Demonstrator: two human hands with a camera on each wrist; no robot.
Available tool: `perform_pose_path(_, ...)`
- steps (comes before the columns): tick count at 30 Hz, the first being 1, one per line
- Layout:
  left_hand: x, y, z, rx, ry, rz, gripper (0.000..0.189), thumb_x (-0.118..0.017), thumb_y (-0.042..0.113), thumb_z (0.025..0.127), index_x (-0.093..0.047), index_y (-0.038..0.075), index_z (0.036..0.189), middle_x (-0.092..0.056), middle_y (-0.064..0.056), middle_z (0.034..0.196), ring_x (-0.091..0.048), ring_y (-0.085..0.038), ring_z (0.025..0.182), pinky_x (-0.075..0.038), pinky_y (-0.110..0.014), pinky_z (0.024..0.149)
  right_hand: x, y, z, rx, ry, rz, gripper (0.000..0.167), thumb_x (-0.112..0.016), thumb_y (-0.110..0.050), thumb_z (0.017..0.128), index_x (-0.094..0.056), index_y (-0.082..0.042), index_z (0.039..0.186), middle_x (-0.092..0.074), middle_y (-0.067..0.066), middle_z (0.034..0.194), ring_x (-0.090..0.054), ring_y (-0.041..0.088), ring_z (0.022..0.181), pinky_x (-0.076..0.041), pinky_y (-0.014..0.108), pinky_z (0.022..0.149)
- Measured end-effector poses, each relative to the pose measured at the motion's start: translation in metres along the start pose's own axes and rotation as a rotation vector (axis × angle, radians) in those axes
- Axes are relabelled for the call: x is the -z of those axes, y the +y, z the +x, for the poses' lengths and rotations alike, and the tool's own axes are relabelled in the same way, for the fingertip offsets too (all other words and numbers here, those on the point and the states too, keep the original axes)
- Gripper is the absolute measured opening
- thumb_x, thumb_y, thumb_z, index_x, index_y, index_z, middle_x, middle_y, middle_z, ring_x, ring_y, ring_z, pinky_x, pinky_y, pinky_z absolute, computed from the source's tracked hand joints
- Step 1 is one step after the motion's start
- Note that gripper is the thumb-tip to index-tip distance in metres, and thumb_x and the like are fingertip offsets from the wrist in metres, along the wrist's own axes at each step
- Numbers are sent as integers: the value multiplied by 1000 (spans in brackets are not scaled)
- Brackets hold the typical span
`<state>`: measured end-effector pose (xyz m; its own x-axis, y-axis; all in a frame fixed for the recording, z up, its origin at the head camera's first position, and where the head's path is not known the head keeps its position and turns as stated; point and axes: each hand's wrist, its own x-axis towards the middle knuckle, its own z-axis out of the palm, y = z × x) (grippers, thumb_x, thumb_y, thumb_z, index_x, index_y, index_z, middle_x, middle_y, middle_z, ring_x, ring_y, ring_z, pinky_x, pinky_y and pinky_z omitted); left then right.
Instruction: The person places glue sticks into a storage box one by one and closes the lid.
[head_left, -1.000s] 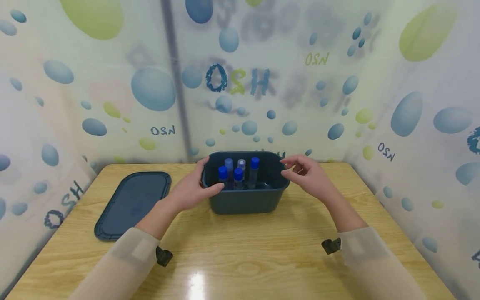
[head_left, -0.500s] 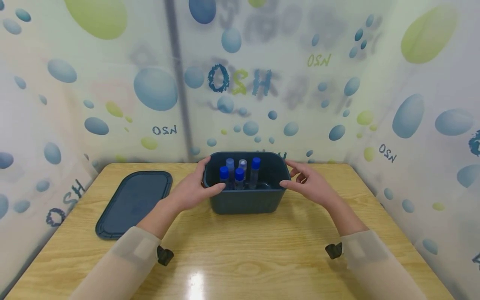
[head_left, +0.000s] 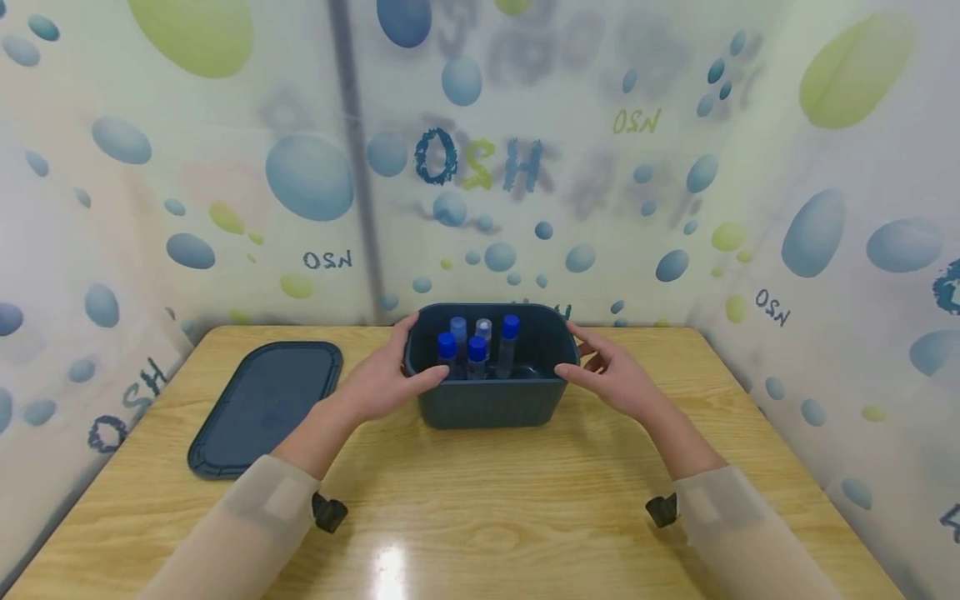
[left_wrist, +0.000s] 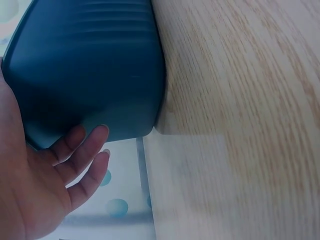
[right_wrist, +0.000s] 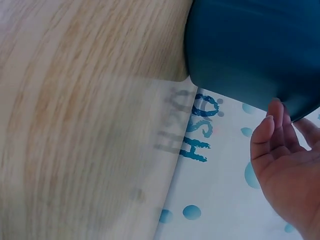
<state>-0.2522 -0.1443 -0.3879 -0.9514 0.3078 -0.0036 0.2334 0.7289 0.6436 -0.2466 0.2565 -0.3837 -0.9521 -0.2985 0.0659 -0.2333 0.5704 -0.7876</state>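
Observation:
A dark blue plastic bin [head_left: 491, 404] stands on the wooden table with several blue-capped clear tubes [head_left: 477, 350] upright inside, mostly toward its left half. My left hand [head_left: 382, 379] grips the bin's left end, thumb on the front rim and fingers along the outer side. In the left wrist view, the fingers [left_wrist: 82, 155] bend toward the bin's end wall. At the other end my right hand [head_left: 615, 375] holds the rim, its thumb at the front right corner. Its fingertips [right_wrist: 275, 107] meet the end wall in the right wrist view.
A dark blue lid [head_left: 270, 408] lies flat on the table [head_left: 480, 517] to the left, partly behind the left forearm. A patterned curtain [head_left: 480, 108] rises behind the table and along both sides.
My right hand has moved from beside the bin's right end onto its rim, thumb now at the front corner. The left hand has kept its hold, and the bin stays in place.

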Motion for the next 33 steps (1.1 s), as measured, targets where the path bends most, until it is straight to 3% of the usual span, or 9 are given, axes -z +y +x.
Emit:
perform_pose_path(6,3,-1,0,3,-25,-7,116,-61,81,98,5,29,178,-73,-5,94,-70,-19,85,-54,-39,74,-2,2,-1,-15,-1,0,81,-73,-48,105,-33,-34,174,-50,18,161,-62,33,123,-57,41,91)
perform_pose_path(11,12,-7,-4,-17,-33,-104,103,-54,76,105,4,32,178,-68,-13,111,-72,-31,93,-57,-39,75,-3,1,-2,-19,-5,3,82,-73,-49,105,-32,-34,175,-49,19,164,-62,33,124,-57,41,92)
perform_pose_path(15,27,-15,-14,-50,20,-124,85,-49,65,112,-16,23,178,-68,-15,118,-73,-30,94,-55,-39,76,-2,1,-2,-24,-8,5,83,-73,-50,105,-31,-34,175,-48,18,166,-62,32,124,-57,40,91)
perform_pose_path(19,47,-26,-31,-73,63,-97,67,-51,55,115,-44,15,168,-71,-9,110,-71,-22,88,-54,-39,73,-1,-1,-1,-14,-4,7,82,-72,-50,105,-32,-32,175,-46,18,167,-63,33,125,-56,39,91)
perform_pose_path(22,62,-38,-48,-53,77,-78,60,-52,53,115,-53,16,162,-72,-6,102,-70,-23,88,-54,-37,73,0,-1,-1,-9,-3,6,82,-72,-49,105,-32,-32,175,-47,18,167,-63,33,125,-57,39,91)
perform_pose_path(26,80,-62,-72,-4,96,-61,56,-53,50,115,-56,17,160,-74,-8,102,-71,-23,91,-54,-34,73,0,-1,-1,-15,-3,2,81,-72,-49,105,-33,-33,175,-48,18,165,-64,33,125,-57,38,90)
perform_pose_path(33,103,-113,-110,31,115,-86,51,-51,36,118,-55,5,159,-72,-9,99,-69,-17,85,-57,-34,68,-1,0,-1,-19,2,8,82,-74,-49,104,-34,-33,174,-49,18,163,-64,33,123,-57,39,88)
